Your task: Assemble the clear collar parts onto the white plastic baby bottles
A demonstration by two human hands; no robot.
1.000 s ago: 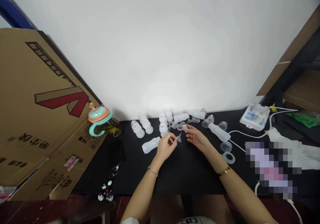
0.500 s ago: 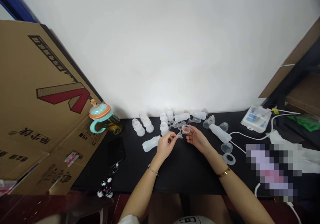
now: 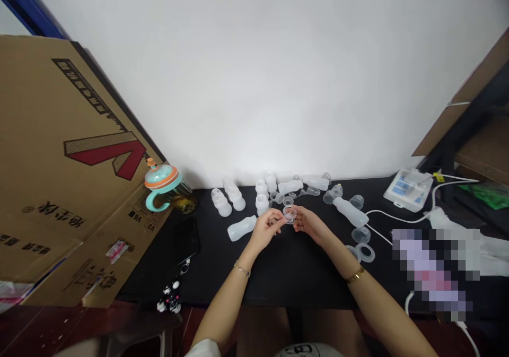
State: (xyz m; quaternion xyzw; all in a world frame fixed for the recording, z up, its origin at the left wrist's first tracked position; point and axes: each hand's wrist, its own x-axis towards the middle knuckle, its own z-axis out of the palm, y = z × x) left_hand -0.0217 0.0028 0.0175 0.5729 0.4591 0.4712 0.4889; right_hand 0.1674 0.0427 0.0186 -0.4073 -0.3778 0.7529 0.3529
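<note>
My left hand pinches a clear silicone bottle nipple over the black table. My right hand holds a translucent bottle collar ring by its side. Ring and nipple now meet between the fingertips; how far one sits inside the other cannot be made out. Just left of my left hand a frosted baby bottle lies on its side. Behind the hands stand white bottles. Loose clear collars and small parts lie close by.
At the left are a teal-lidded jug, a black phone with a charm, and a cardboard box. To the right lie a frosted bottle, clear domes, rings, a white case and a white cable.
The collar ring and the nipple, apart before, have come together. My right hand has moved slightly down and left; my left hand keeps its pinch on the nipple.
</note>
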